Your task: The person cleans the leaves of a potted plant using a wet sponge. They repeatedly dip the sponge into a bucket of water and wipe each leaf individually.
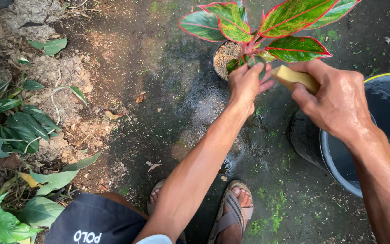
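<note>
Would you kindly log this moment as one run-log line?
left hand: holds leaf of potted plant | right hand: grips yellow sponge by leaf | bucket: right | ground: wet

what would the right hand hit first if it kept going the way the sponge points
Probably the left hand. The right hand holds a yellow sponge aimed leftward at the small leaf that hand supports, at the potted plant. Depth is unclear, but they look nearly touching.

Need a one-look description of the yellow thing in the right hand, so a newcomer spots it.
Start at the potted plant with red-edged green leaves at top centre. Just below its leaves, the right hand pinches a sponge beside the left hand. It is the only pale yellow, blocky thing among leaves and dark wet ground.
</note>
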